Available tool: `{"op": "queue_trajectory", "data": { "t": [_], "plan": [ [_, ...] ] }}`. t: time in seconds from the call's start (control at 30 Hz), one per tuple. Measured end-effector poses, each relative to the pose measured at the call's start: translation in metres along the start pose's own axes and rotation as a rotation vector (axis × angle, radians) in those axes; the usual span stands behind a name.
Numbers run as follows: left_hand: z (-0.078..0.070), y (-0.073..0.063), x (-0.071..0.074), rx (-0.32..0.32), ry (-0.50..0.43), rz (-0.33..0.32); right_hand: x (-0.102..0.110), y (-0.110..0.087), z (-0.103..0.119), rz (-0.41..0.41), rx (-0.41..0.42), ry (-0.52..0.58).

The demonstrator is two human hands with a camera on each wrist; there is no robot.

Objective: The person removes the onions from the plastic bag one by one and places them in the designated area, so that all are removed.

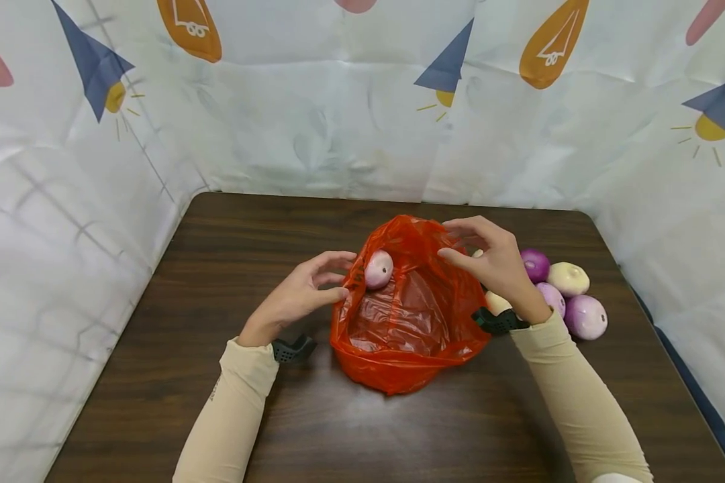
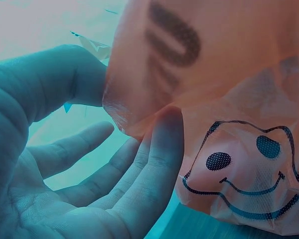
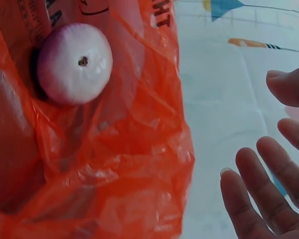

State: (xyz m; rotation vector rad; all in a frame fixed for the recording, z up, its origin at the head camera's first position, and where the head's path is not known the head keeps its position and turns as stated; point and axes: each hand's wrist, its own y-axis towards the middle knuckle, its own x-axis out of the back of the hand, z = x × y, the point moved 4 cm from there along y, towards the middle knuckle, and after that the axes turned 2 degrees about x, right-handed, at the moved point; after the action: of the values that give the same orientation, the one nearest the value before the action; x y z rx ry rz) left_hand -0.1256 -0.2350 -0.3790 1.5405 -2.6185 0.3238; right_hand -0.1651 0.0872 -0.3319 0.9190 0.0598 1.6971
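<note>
A red plastic bag [image 1: 399,322] stands on the table with its mouth spread wide. Inside it, against the left wall, lies a pale purple onion [image 1: 378,270], also visible in the right wrist view as a round onion [image 3: 77,64]. My left hand [image 1: 305,285] pinches the bag's left rim between thumb and fingers; in the left wrist view the thumb tip is hidden behind the plastic [image 2: 154,64]. My right hand [image 1: 489,258] is beside the bag's right rim, its fingers [image 3: 249,174] spread loosely and apart from the plastic in the right wrist view.
To the right, partly behind my right wrist, sit several onions, among them a dark purple onion [image 1: 534,265], a yellowish onion [image 1: 568,279] and a light purple onion [image 1: 586,317]. The dark wooden table [image 1: 248,228] meets a printed white curtain [image 1: 338,134] at its back and sides.
</note>
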Motion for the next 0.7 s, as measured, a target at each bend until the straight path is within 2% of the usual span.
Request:
{"op": "queue_trajectory", "data": {
  "t": [0.4, 0.7],
  "plan": [
    [0.0, 0.0, 0.001, 0.003, 0.016, -0.004, -0.031, 0.01, 0.0, 0.1, -0.021, -0.015],
    [0.001, 0.001, 0.002, 0.006, 0.004, -0.006, -0.059, 0.016, -0.005, 0.218, -0.03, -0.026]
  ]
}}
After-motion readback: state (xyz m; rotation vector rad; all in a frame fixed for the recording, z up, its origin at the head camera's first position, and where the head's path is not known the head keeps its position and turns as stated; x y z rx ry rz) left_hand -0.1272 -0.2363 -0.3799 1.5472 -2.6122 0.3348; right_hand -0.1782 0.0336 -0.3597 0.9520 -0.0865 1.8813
